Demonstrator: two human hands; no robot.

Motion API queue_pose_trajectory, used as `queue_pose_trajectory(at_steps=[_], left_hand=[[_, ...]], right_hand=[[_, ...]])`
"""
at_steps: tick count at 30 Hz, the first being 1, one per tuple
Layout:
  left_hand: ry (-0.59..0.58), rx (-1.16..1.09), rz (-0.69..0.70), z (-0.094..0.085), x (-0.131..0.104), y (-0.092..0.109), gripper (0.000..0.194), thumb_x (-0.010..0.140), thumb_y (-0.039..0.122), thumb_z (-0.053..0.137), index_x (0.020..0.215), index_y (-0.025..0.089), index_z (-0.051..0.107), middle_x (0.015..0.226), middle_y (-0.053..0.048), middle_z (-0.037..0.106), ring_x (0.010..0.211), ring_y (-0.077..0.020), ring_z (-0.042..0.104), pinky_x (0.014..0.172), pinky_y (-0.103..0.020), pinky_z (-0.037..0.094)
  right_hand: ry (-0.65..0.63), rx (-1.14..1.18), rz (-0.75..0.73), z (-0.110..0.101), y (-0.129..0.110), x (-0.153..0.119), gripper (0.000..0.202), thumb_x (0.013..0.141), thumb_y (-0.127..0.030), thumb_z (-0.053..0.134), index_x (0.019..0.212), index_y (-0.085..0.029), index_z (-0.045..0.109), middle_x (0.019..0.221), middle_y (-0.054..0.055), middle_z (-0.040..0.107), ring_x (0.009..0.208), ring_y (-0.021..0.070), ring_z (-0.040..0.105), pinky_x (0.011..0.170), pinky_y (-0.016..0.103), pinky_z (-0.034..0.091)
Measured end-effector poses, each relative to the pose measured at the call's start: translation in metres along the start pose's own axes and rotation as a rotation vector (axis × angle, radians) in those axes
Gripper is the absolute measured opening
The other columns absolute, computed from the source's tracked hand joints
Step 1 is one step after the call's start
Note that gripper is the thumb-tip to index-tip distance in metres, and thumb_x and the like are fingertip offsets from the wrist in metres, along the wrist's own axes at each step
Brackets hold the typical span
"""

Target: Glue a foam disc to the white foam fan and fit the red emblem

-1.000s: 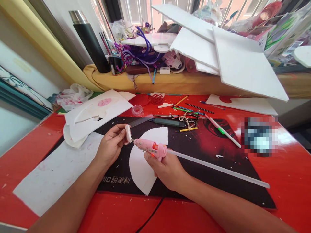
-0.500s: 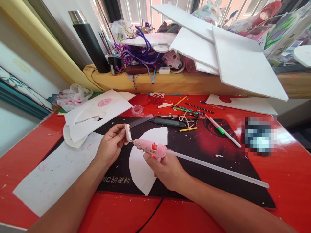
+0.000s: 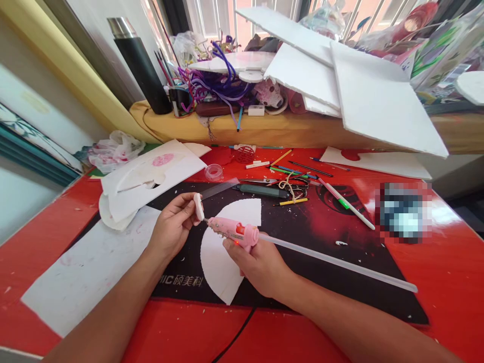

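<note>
Pinched between the thumb and fingers of my left hand (image 3: 176, 221) is a small white foam piece (image 3: 198, 206), held up on edge. My right hand (image 3: 262, 264) is wrapped round a pink hot glue gun (image 3: 232, 231) with a small red light showing. The gun's metal nozzle points left and meets, or nearly meets, the lower edge of the foam piece. A long translucent glue stick (image 3: 340, 262) juts out of the gun's back toward the right. Beneath the gun lies a white fan-shaped foam sheet (image 3: 217, 262), partly covered by my right hand and the gun.
A black desk mat (image 3: 313, 282) covers the middle of the red table (image 3: 181, 333). Behind the hands lie a dark green cutter (image 3: 262, 190), scissors (image 3: 260, 181), pencils and a tape roll (image 3: 214, 172). Foam sheets (image 3: 151, 171) are stacked left; a black flask (image 3: 141, 70) stands on the ledge.
Almost nothing differs. Both hands keep their places, with the nozzle still at the foam piece's lower edge.
</note>
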State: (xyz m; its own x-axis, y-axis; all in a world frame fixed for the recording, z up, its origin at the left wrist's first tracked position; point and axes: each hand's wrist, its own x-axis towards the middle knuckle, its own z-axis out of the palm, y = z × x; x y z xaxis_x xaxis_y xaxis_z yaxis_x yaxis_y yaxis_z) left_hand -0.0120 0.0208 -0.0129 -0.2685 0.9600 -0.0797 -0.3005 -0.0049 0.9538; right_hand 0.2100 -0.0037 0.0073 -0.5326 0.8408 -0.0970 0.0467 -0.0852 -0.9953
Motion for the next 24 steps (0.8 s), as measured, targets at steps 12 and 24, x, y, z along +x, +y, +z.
queue_pose_trajectory(at_steps=[12,24], left_hand=[[-0.015,0.003,-0.004,-0.0032,0.0008,-0.0013,0.031,0.075,0.036,0.094,0.097,0.019,0.082,0.079,-0.003,0.069,0.066,-0.0129,0.059,0.054,-0.021,0.045],[-0.039,0.031,0.0,-0.0029,0.0012,-0.0026,0.027,0.077,0.036,0.092,0.097,0.021,0.082,0.08,-0.003,0.069,0.065,-0.0125,0.058,0.055,-0.021,0.046]], right_hand=[[0.017,0.011,0.005,0.0006,-0.0009,0.0,0.032,0.093,-0.037,0.058,0.068,-0.024,0.044,0.057,-0.006,0.037,0.049,0.0107,0.039,0.046,0.024,0.032],[0.014,0.019,0.02,0.0002,-0.0009,0.0006,0.019,0.095,-0.035,0.058,0.082,-0.022,0.062,0.059,-0.006,0.037,0.05,0.0109,0.039,0.047,0.024,0.032]])
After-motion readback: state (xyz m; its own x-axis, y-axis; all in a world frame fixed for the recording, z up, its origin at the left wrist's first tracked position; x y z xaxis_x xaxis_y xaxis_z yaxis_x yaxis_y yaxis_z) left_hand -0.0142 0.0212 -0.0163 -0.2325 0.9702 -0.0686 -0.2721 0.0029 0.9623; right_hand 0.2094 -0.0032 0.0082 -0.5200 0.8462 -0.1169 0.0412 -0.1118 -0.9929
